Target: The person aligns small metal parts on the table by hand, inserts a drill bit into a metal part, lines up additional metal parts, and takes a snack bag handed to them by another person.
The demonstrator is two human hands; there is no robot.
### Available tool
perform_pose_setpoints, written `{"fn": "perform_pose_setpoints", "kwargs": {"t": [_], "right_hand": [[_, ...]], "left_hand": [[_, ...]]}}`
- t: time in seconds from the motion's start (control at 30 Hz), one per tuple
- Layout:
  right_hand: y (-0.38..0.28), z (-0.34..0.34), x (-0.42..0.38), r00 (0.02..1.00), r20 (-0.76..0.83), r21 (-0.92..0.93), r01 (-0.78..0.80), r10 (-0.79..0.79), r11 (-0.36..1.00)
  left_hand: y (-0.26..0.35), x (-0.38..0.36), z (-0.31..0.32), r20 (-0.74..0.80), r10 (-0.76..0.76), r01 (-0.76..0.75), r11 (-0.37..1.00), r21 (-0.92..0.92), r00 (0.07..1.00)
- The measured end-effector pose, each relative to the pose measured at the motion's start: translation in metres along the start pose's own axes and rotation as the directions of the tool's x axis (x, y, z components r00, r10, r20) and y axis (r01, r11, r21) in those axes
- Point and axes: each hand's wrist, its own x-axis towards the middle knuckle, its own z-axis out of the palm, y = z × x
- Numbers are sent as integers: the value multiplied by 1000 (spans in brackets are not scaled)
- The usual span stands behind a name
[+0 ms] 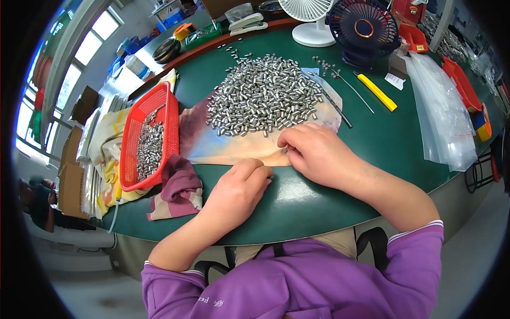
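Where the left hand (237, 183) rests: over the near edge of the table's middle, back uppermost, forearm angled in from the lower left, knuckles bent, fingertips turned toward the right hand (313, 151)
Left grip: fingers curled inward and close together; whether anything is held cannot be told, the palm being hidden
Right hand, pose: over the near right part of the printed cloth (212, 148), forearm slanting in from the lower right, fingers bent, thumb and forefinger drawn near each other
Right grip: narrow; contents, if any, cannot be made out
Metal pieces (265, 93): one large heap of short silver cylinders on the printed cloth, just beyond the right hand's knuckles and farther from the left hand
Red basket (171, 125): perforated, left of the heap, with more cylinders inside
Maroon cloth (180, 183): crumpled, between red basket and left hand
Dark rod (338, 110): lying at the heap's right side
Yellow cutter (376, 92): on the green table (382, 141), right of the dark rod
Clear plastic bags (441, 114): flat, at the far right
Fans: one white (313, 34), one dark (364, 29), side by side behind the heap
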Motion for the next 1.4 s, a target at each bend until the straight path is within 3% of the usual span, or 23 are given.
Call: {"fn": "perform_pose_setpoints", "kwargs": {"t": [0.1, 0.2, 0.27, 0.33, 0.37, 0.43, 0.5, 0.53, 0.6, 0.7, 1.4], "right_hand": [[-3, -1, -1, 1000, 20, 3, -24, 23, 1000], [-2, 0, -1, 1000, 25, 20, -9, 9, 1000], [-3, 0, -1, 1000, 29, 18, 4, -4, 1000], [-2, 2, -1, 1000, 19, 17, 2, -2, 1000], [-2, 3, -1, 1000, 9, 17, 5, -5, 1000], [-5, 2, 0, 1000, 23, 25, 1, -1, 1000], [-7, 1, 1, 999, 32, 34, 2, -3, 999], [-7, 2, 1, 999, 40, 37, 7, -9, 999], [-8, 4, 1, 999, 48, 44, 17, -19, 999], [-10, 5, 0, 998, 68, 62, 10, -14, 998], [-12, 12, -2, 995, 72, 104, 63, -71, 993]], "left_hand": [[3, -4, -16, -84, -52, 51, 999, -7, 995], [-14, -22, -2, 52, -114, 113, 993, 13, 992], [-19, -27, 0, -23, -94, 94, 996, 9, 995], [-21, -31, -9, -32, -405, 380, 878, -291, 914], [-31, -38, -5, 48, -576, 476, 623, -621, 816], [-37, -37, -11, 188, -584, 296, 94, -951, 789], [-47, -40, -9, 281, -461, 104, -372, -922, 842], [-50, -40, -8, 317, -401, 87, -495, -864, 860], [-51, -42, -7, 345, -372, 61, -598, -799, 862], [-50, -43, -8, 350, -351, 36, -660, -751, 868], [-47, -43, -8, 275, -299, 35, -616, -787, 914]]}}
